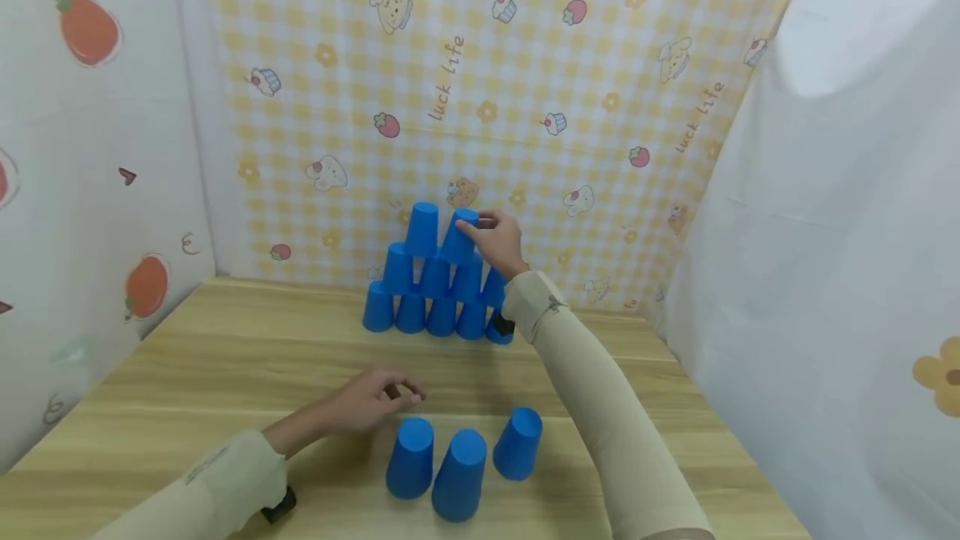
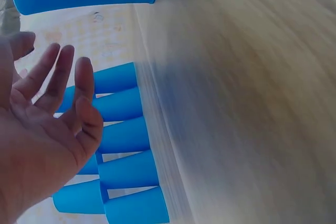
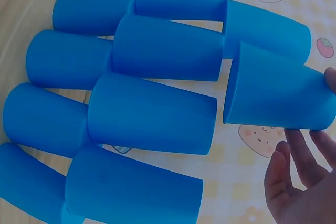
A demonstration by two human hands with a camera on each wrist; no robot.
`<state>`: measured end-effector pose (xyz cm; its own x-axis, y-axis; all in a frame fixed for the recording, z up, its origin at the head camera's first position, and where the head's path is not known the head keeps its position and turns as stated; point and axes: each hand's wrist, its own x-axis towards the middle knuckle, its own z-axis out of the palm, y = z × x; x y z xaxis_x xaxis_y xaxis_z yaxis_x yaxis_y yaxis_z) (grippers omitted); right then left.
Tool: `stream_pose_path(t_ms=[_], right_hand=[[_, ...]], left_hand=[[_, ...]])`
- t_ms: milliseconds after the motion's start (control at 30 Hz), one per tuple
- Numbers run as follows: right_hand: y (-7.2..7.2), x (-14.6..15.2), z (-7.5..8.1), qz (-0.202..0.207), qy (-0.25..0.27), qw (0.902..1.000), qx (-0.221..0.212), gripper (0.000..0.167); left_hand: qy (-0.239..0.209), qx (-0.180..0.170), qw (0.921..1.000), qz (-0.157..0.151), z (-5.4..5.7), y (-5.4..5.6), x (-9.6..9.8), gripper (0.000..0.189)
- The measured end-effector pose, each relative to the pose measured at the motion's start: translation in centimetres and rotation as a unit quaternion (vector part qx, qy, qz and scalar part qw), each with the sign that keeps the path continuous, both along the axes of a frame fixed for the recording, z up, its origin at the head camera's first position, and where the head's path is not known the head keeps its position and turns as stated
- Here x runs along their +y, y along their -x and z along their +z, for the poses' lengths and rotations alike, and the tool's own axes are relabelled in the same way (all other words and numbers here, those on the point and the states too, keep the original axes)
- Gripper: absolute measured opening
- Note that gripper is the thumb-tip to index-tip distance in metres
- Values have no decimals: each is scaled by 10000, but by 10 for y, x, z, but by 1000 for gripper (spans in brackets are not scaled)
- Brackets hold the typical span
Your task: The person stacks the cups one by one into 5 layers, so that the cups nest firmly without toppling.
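Fourteen blue cups are in the head view, all with the closed end upward. Five make the bottom row [image 1: 441, 318], standing on the wooden table [image 1: 247, 348]; four make the second row [image 1: 435, 278], and one upper cup [image 1: 422, 229] stands on these. Beside it, the right hand [image 1: 501, 242] pinches one held cup [image 1: 457, 243] near its top, between thumb and fingers; whether its rim touches the row below, I cannot tell. Three front cups [image 1: 458, 477] stand nearer to the person. Near them, the left hand [image 1: 367, 400] holds nothing, its fingers loosely bent and apart.
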<state>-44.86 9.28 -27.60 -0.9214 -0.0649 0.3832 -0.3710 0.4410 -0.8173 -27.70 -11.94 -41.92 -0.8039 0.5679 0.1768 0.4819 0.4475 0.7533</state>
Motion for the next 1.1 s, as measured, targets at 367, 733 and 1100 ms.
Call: stream_pose_path(t_ms=[367, 733, 1100], right_hand=[[11, -4, -2, -124, -169, 9997, -103, 55], [6, 4, 3, 103, -264, 9991, -330, 61], [-22, 40, -5, 205, -550, 9970, -500, 60]], left_hand=[[-50, -214, 9972, -719, -2, -9, -11, 23], [51, -315, 9929, -1142, 0, -18, -13, 59], [244, -218, 9924, -1185, 1, -21, -8, 48]])
